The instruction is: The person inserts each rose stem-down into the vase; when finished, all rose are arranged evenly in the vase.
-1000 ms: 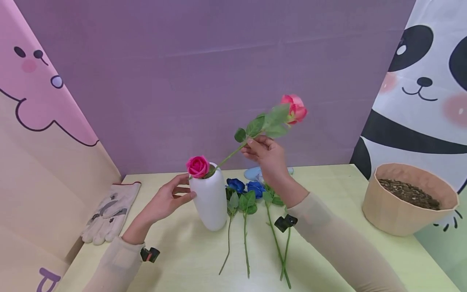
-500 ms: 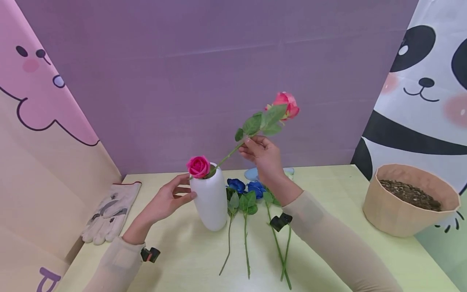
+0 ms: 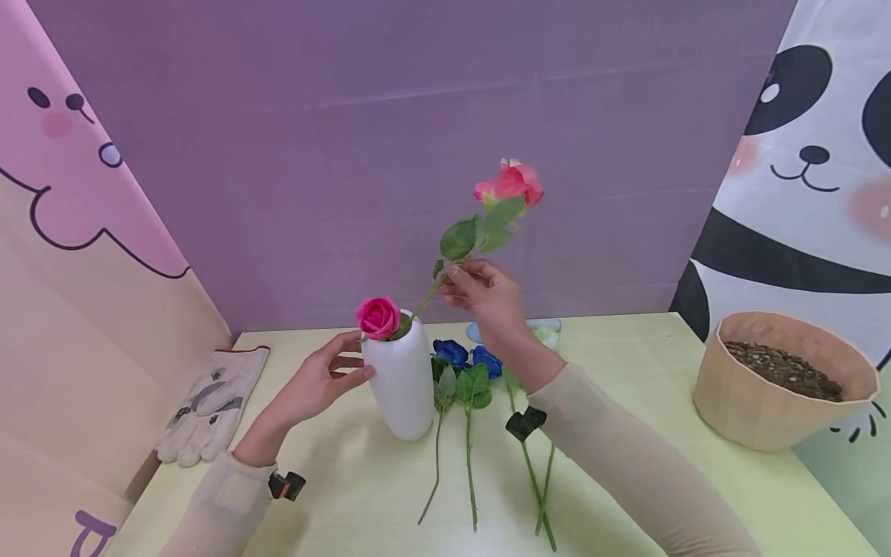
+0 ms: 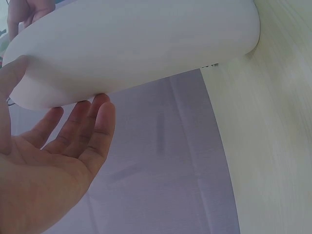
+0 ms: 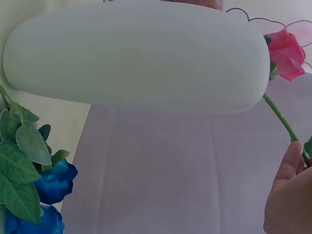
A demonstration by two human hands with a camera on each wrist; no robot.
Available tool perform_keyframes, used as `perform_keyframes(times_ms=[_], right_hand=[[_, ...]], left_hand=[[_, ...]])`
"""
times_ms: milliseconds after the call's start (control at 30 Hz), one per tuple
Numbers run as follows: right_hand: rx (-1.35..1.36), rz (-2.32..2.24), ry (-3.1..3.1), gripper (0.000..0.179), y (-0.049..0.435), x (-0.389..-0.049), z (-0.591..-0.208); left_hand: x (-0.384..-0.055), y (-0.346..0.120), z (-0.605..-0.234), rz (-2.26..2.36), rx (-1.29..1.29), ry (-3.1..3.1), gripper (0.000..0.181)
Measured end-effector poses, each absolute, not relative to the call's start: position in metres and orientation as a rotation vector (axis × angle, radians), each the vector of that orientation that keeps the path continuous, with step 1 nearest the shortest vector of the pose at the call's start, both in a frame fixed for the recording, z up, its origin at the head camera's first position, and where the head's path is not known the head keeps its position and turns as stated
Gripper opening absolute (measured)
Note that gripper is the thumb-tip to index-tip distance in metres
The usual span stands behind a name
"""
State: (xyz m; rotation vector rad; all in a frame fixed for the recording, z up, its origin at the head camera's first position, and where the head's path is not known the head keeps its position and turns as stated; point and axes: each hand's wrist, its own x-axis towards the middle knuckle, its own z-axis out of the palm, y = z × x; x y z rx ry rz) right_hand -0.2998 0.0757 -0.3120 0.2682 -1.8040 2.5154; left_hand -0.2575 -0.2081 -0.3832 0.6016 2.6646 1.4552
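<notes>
A white vase (image 3: 398, 387) stands on the table with a deep pink rose (image 3: 378, 318) at its mouth. My left hand (image 3: 332, 377) holds the vase near its top, thumb on one side and fingertips (image 4: 101, 100) on the other. My right hand (image 3: 487, 298) pinches the green stem of a lighter pink rose (image 3: 511, 184), just below its leaves. That stem (image 5: 280, 118) slants down into the vase mouth, and its lower end is hidden inside.
Blue roses (image 3: 451, 353) and other stems lie right of the vase. A pale blue object (image 3: 480, 332) sits behind my right wrist. Work gloves (image 3: 212, 406) lie at left; a tan pot (image 3: 759, 410) of soil stands at right. A purple backdrop (image 3: 313, 193) rises behind.
My right hand has moved left toward the vase, and the lighter pink rose has swung left and more upright. My left hand and the vase have stayed put.
</notes>
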Motion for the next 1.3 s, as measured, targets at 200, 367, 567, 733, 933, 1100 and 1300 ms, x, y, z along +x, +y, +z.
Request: perform_keyframes(times_ms=[200,367,567,733,933,1100,1300], right_hand=[[0.292,2.492,-1.849,0.010,0.066,-0.299,-0.314],[0.362,2.473,-1.890,0.011,0.059,-0.297,-0.316],[0.405,2.416,-1.979,0.015,0.053,-0.298,-0.321],[0.443,2.268,-2.170,0.022,0.048,-0.299,-0.328],[0.401,2.127,-2.256,0.021,0.044,-0.300,-0.328],[0.387,2.077,-2.306,0.020,0.041,-0.300,-0.330],[0.411,1.965,-2.410,0.022,0.040,-0.300,-0.335]], left_hand=[[-0.256,-0.208,-0.383,1.460,0.569,2.655,0.066],[-0.255,-0.208,-0.383,1.463,0.568,2.652,0.067],[-0.255,-0.209,-0.383,1.463,0.569,2.653,0.067],[-0.256,-0.209,-0.384,1.460,0.571,2.656,0.067],[-0.256,-0.209,-0.383,1.450,0.565,2.663,0.067],[-0.256,-0.208,-0.381,1.448,0.549,2.663,0.067],[-0.256,-0.208,-0.381,1.452,0.552,2.650,0.067]])
